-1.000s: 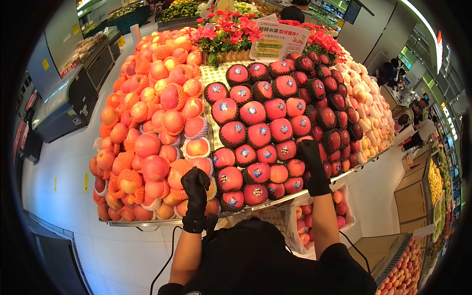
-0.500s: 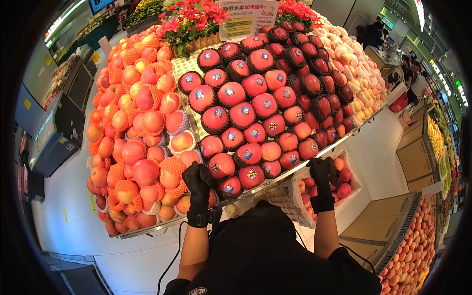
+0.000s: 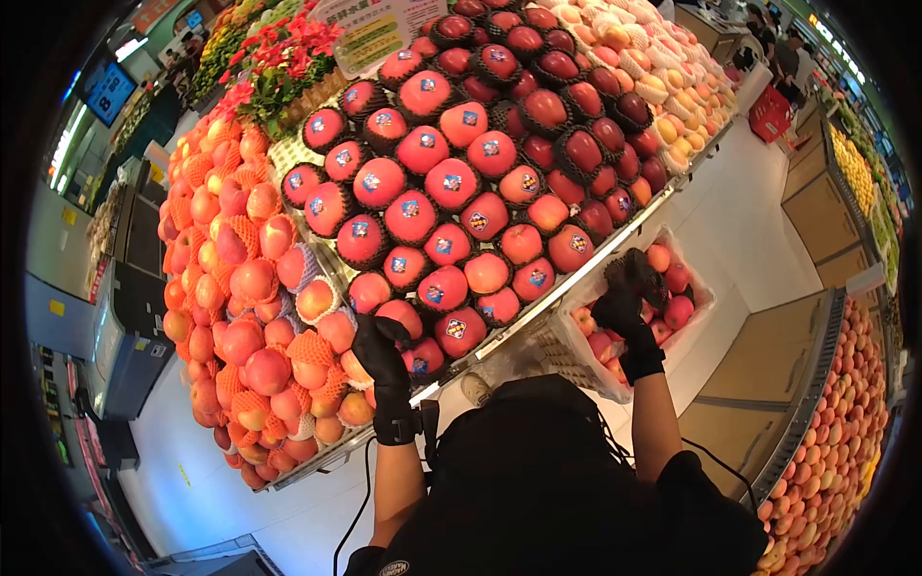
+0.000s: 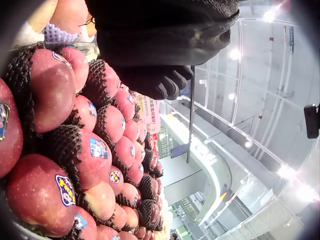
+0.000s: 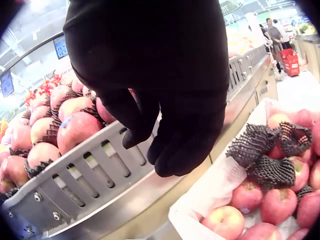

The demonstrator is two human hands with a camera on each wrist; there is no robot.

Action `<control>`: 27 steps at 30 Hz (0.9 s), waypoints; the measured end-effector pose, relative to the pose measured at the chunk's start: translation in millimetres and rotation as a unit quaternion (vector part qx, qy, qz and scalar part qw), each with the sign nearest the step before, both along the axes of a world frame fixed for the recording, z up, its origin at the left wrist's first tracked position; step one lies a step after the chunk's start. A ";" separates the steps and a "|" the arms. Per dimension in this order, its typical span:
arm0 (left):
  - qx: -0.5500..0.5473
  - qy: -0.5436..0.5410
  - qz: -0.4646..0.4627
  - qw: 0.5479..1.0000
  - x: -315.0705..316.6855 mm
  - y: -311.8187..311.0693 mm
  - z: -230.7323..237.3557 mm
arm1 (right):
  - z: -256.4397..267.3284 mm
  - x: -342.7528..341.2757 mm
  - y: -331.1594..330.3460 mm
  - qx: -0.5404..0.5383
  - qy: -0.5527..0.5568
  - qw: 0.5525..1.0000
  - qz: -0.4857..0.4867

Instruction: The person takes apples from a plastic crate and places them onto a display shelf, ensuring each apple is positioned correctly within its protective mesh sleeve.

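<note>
My left hand [image 3: 381, 360], in a black glove, is at the front edge of the display beside red apples [image 3: 451, 182] in black foam nets. In the left wrist view this hand [image 4: 165, 45] has loosely bent fingers and nothing visible in them. The gloved right hand [image 3: 622, 312] is over the near side of a box with a white liner [image 3: 708, 293]. Its fingers hang loosely curled and empty in the right wrist view, where the hand [image 5: 150, 85] is left of the lined box [image 5: 192, 207]. Loose black nets [image 5: 252, 145] lie on the apples inside.
Paler apples in orange nets [image 3: 307, 360] fill the display's left part; peaches [image 3: 672, 86] lie at its far right. A metal rail [image 3: 567, 298] runs along the front. More fruit [image 3: 816, 442] is on a stand at lower right. A red basket [image 3: 770, 115] is farther back.
The head view has turned and shifted right. My right hand has moved from the red apples to the lined box. The left hand's fingers look looser than before.
</note>
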State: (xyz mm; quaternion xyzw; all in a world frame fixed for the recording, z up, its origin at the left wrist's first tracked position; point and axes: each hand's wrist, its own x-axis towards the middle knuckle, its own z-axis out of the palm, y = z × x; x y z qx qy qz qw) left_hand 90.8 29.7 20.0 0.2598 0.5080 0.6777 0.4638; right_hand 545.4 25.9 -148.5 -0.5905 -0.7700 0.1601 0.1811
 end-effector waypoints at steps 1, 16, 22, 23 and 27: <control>0.042 0.036 -0.039 0.998 -7.1 4.5 -11.3 | -3.3 2.9 -5.6 -0.027 0.074 0.997 -0.022; -0.020 0.435 -0.032 0.900 34.5 2.5 -37.1 | -74.5 61.6 -114.6 -0.308 0.545 0.763 -0.160; -0.006 0.277 -0.103 0.955 53.0 -3.4 -34.2 | -100.5 69.3 -124.7 -0.149 0.475 0.838 -0.223; -0.009 0.384 -0.083 0.920 53.4 -3.9 -35.8 | -116.1 72.7 -122.9 -0.118 0.445 0.860 -0.221; -0.026 0.638 -0.002 0.770 72.7 -12.1 -25.6 | -168.1 81.0 -122.1 0.046 0.382 0.894 -0.230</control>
